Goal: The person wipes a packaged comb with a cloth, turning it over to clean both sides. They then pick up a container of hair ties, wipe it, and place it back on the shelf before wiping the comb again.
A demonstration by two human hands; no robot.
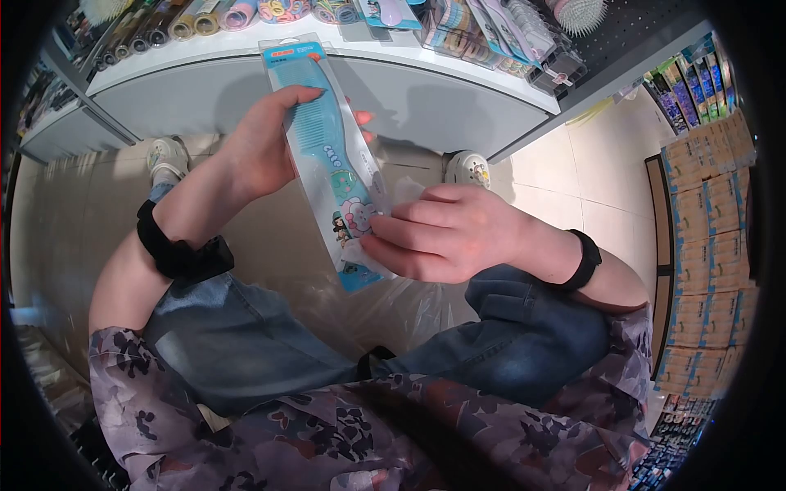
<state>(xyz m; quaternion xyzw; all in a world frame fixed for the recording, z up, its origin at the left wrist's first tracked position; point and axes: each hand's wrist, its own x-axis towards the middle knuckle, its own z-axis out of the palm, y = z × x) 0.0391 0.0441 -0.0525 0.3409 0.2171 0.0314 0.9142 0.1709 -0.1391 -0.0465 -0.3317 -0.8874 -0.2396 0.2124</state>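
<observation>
A packaged comb [315,123], light blue with cartoon prints on its handle, lies tilted in a clear-fronted blue and white pack in front of me. My left hand [264,141] grips the upper part of this pack, thumb on the front and fingers around the far edge. Near the pack's lower end, my right hand [454,233] is closed on a thin white tissue [361,255] and presses it against the front. Part of the tissue also shows above the knuckles. The right fingers cover some of the lower print.
A white shelf [344,39] ahead carries rolled goods, hair ties [282,8] and carded items. A spiky hairbrush [580,12] hangs at top right. Stacked brown packs [706,254] stand on the right. Clear plastic [401,307] lies between my legs.
</observation>
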